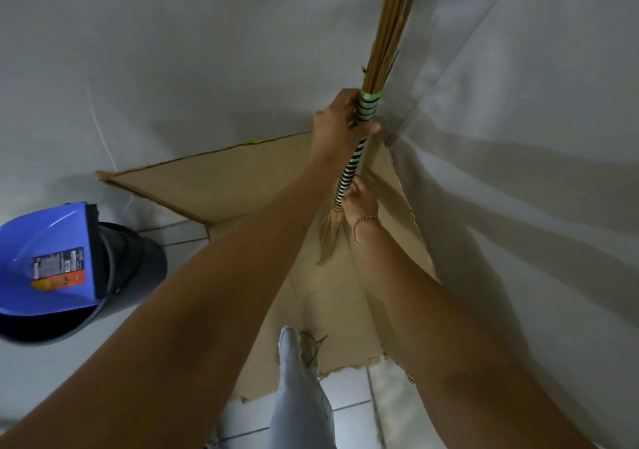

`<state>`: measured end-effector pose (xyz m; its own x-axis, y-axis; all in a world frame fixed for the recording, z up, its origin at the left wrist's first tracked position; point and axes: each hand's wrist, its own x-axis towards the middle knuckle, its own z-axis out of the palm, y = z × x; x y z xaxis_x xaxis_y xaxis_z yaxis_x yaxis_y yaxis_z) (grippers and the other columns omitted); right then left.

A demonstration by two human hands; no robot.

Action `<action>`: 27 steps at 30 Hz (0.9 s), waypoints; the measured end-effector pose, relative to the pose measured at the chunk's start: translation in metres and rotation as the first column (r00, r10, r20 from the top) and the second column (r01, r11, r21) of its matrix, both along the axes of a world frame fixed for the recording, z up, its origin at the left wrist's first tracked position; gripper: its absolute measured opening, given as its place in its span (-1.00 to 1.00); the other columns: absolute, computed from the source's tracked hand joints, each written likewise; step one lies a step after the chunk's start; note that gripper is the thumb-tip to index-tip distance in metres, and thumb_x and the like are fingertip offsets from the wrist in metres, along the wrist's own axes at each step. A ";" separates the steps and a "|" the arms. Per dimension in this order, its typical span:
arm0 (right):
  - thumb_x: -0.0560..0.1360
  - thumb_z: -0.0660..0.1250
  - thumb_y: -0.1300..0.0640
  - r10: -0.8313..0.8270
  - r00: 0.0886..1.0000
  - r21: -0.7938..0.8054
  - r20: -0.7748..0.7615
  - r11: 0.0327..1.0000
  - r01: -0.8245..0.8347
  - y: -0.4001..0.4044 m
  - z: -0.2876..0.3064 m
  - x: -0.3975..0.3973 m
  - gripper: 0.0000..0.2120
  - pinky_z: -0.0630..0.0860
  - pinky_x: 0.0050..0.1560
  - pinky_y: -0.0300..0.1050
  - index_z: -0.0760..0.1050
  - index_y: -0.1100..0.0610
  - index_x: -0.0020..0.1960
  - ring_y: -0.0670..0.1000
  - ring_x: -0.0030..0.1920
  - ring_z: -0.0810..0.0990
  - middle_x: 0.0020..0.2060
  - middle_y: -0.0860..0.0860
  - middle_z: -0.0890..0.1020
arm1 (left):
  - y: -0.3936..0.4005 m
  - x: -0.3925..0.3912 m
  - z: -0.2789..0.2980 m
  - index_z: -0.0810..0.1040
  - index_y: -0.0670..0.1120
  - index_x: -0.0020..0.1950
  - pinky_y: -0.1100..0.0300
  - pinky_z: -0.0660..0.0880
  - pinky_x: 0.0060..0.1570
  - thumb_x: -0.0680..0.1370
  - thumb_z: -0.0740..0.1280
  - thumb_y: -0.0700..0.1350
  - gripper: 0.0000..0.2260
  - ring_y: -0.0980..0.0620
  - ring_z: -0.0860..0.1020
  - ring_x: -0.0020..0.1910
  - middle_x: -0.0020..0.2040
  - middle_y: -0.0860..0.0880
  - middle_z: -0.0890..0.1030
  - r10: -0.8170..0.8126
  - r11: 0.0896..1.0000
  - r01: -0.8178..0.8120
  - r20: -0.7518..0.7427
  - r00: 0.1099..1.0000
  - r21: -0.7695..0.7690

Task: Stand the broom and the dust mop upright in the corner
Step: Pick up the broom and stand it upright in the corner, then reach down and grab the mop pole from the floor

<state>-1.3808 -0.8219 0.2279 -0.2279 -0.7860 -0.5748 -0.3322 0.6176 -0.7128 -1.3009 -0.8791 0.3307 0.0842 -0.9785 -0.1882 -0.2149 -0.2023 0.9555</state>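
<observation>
A straw broom [387, 44] stands almost upright in the corner where two white walls meet. Its handle is wrapped in black and white striped tape with a green band on top. Long straw stalks rise above the band and run out of the frame's top. My left hand [337, 122] is closed around the wrapped handle just under the green band. My right hand [359, 196], with a bracelet at the wrist, grips the striped handle lower down, near its frayed end. I see no dust mop.
Flattened cardboard [224, 179] covers the tiled floor in the corner. A dark bin [138, 258] with a blue dustpan [52, 258] on it stands at the left. My leg and shoe [301, 362] are on the cardboard below my arms.
</observation>
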 end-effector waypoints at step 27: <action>0.57 0.10 0.11 0.910 0.191 0.010 -0.367 0.209 -0.978 0.289 0.262 0.368 -0.71 0.50 0.00 0.00 0.55 0.17 0.08 0.27 0.04 0.58 0.10 0.27 0.61 | 0.464 0.440 0.189 0.55 -0.13 0.16 -0.02 0.46 0.20 0.56 0.19 -0.03 -0.72 -0.23 0.49 0.22 0.18 -0.18 0.60 0.034 0.794 -0.457 0.721 0.693 0.402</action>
